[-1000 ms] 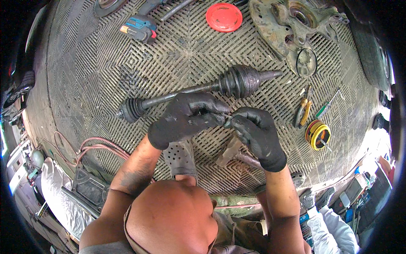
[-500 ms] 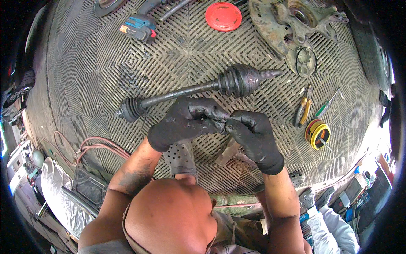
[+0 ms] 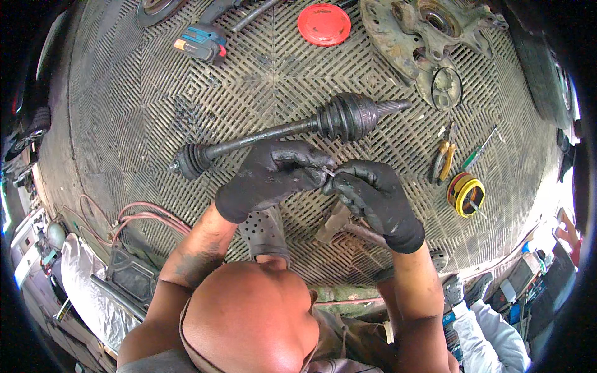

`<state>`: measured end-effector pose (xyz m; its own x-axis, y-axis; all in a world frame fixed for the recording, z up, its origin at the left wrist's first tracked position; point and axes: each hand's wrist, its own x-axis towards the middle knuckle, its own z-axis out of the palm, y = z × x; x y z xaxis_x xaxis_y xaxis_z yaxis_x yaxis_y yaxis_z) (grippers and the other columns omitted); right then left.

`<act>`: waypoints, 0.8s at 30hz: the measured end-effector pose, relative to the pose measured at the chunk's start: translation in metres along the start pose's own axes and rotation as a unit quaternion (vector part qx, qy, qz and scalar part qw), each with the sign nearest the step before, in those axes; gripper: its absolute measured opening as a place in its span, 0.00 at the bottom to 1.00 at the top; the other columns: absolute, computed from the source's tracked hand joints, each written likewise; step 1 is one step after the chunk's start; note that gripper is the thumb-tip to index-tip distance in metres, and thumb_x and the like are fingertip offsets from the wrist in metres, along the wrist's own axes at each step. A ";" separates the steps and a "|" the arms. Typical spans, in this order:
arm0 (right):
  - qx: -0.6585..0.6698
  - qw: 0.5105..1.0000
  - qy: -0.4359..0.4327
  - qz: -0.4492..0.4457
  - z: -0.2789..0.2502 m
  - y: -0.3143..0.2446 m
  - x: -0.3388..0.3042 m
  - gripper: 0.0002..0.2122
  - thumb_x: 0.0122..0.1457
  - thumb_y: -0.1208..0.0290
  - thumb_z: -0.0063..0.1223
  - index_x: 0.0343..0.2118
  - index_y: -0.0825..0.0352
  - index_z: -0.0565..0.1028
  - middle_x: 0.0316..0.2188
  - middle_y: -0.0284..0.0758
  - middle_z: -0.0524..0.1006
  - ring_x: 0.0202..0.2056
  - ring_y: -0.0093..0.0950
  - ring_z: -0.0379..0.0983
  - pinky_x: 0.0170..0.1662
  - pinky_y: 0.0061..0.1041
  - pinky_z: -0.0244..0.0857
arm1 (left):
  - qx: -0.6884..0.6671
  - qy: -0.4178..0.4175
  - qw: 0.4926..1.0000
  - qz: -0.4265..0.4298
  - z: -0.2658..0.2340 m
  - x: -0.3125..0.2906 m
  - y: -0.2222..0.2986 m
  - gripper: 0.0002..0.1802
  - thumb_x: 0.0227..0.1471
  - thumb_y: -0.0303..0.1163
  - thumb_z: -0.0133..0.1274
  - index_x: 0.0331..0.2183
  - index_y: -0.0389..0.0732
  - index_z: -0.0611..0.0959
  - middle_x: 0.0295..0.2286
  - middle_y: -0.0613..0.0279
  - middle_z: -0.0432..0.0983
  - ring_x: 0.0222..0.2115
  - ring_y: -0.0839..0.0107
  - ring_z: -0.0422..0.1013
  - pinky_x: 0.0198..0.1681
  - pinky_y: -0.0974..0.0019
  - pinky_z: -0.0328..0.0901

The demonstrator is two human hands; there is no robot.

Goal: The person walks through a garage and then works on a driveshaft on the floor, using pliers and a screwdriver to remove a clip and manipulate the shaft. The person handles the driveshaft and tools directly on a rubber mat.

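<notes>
Small thin piece (image 3: 328,171), maybe metal, too tiny to tell; left hand (image 3: 266,177) and right hand (image 3: 378,194) pinch it, almost closed; best hold it softly and steady.

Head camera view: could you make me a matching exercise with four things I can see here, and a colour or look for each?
Things:
1. Left hand
2. Shaft
3. Disc
4. Container

Looks:
A. red and flat
B. yellow-rimmed
C. dark, with ribbed bulges
D. black-gloved

Pairs: 1-D, 2-C, 3-A, 4-B
</notes>
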<state>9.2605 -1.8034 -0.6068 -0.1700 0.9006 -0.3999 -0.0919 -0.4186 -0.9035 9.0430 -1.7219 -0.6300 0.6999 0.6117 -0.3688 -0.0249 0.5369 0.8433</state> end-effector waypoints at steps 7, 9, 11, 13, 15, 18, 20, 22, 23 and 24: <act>0.083 0.994 0.008 0.067 0.005 0.003 -0.003 0.08 0.63 0.75 0.48 0.32 0.71 0.80 0.24 0.29 0.75 0.24 0.16 0.69 0.27 0.22 0.66 | 0.092 -0.022 0.995 -0.022 -0.002 -0.003 0.004 0.18 0.48 0.20 0.66 0.44 0.34 0.87 0.39 0.62 0.82 0.39 0.75 0.76 0.42 0.70 0.73; 0.041 0.998 0.012 0.045 0.007 0.001 -0.002 0.08 0.63 0.75 0.48 0.31 0.71 0.79 0.23 0.29 0.74 0.24 0.16 0.68 0.27 0.21 0.65 | 0.045 -0.026 0.998 -0.032 0.000 -0.004 0.002 0.18 0.48 0.19 0.65 0.44 0.34 0.87 0.39 0.62 0.81 0.38 0.75 0.76 0.42 0.70 0.73; 0.048 0.997 0.016 0.062 0.010 0.001 -0.003 0.08 0.62 0.75 0.48 0.30 0.70 0.79 0.22 0.29 0.73 0.24 0.16 0.67 0.27 0.22 0.63 | 0.024 -0.026 0.999 -0.032 0.001 -0.005 0.001 0.18 0.48 0.18 0.64 0.44 0.34 0.87 0.39 0.62 0.81 0.38 0.76 0.76 0.41 0.70 0.73; 0.054 0.997 0.022 0.055 0.012 0.004 -0.003 0.08 0.62 0.75 0.48 0.30 0.70 0.79 0.21 0.29 0.73 0.24 0.16 0.66 0.27 0.22 0.62 | 0.029 -0.022 0.999 -0.023 0.002 -0.004 -0.001 0.17 0.49 0.18 0.64 0.44 0.34 0.86 0.39 0.61 0.81 0.38 0.75 0.76 0.41 0.70 0.73; 0.060 0.998 0.030 0.020 0.012 0.010 -0.004 0.08 0.62 0.75 0.48 0.29 0.70 0.78 0.21 0.29 0.72 0.24 0.17 0.66 0.27 0.22 0.61 | 0.041 -0.032 0.999 -0.015 0.004 -0.004 0.002 0.16 0.49 0.18 0.64 0.43 0.34 0.87 0.38 0.61 0.81 0.38 0.75 0.76 0.40 0.70 0.73; 0.067 0.997 0.034 0.028 0.012 0.010 -0.005 0.08 0.61 0.75 0.49 0.28 0.70 0.77 0.21 0.29 0.72 0.25 0.18 0.66 0.28 0.23 0.62 | 0.043 -0.012 0.999 -0.027 0.009 -0.006 0.004 0.15 0.50 0.22 0.64 0.42 0.33 0.87 0.37 0.61 0.81 0.38 0.74 0.76 0.40 0.70 0.73; 0.056 0.998 0.040 -0.012 0.015 0.009 -0.002 0.08 0.61 0.75 0.49 0.27 0.70 0.77 0.21 0.30 0.72 0.25 0.18 0.66 0.28 0.23 0.62 | 0.019 0.005 0.999 -0.030 0.011 -0.009 0.002 0.14 0.51 0.25 0.65 0.42 0.33 0.86 0.37 0.61 0.80 0.37 0.74 0.76 0.40 0.70 0.73; 0.044 0.998 0.041 -0.024 0.016 0.006 -0.001 0.08 0.61 0.75 0.49 0.27 0.70 0.77 0.21 0.30 0.72 0.25 0.17 0.65 0.28 0.23 0.61 | -0.025 0.013 0.999 -0.019 0.011 -0.010 0.000 0.15 0.51 0.29 0.66 0.41 0.32 0.86 0.37 0.61 0.80 0.37 0.74 0.76 0.40 0.70 0.72; 0.037 0.998 0.039 -0.015 0.016 0.005 -0.001 0.08 0.61 0.75 0.49 0.27 0.70 0.77 0.21 0.29 0.72 0.25 0.17 0.65 0.28 0.24 0.61 | -0.006 0.001 1.000 -0.016 0.009 -0.010 -0.002 0.16 0.51 0.31 0.66 0.41 0.33 0.86 0.38 0.61 0.80 0.36 0.74 0.76 0.40 0.70 0.72; 0.032 0.999 0.037 -0.007 0.016 0.004 -0.001 0.08 0.61 0.75 0.50 0.27 0.70 0.77 0.21 0.29 0.72 0.25 0.17 0.65 0.28 0.24 0.61 | 0.015 -0.009 1.000 -0.012 0.006 -0.010 -0.003 0.17 0.51 0.32 0.67 0.41 0.33 0.86 0.38 0.61 0.80 0.36 0.74 0.76 0.40 0.70 0.72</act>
<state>9.2446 -1.8084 -0.6077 -0.0948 0.9113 -0.4007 -0.1557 -0.4112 -0.8982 9.0405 -1.7332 -0.6267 0.7135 0.5877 -0.3815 0.0130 0.5333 0.8458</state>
